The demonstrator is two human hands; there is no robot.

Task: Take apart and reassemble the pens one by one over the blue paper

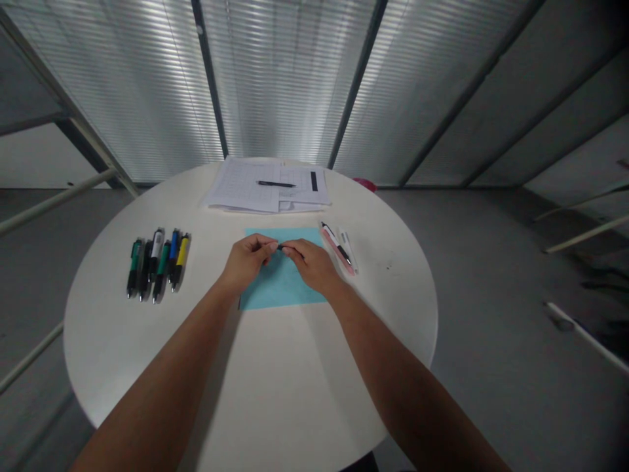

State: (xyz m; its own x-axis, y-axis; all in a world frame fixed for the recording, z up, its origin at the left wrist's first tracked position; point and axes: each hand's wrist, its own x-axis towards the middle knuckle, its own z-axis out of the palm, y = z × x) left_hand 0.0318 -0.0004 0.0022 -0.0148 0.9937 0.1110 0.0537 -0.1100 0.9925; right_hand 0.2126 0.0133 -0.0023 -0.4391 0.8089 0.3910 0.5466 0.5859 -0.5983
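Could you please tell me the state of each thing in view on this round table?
Left hand: raised, fingertips at the piece.
Right hand: raised, pinching the piece.
Small black piece: held up between the hands.
Blue sheet: flat beneath the hands.
Row of pens: lying side by side.
Black pen: lying on the papers.
Papers: stacked, overlapping.
Pink packet: flat, pen on it.

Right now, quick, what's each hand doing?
Left hand: curled, fingertips at a small black piece; can't tell if gripping it.
Right hand: closed, pinching that piece.
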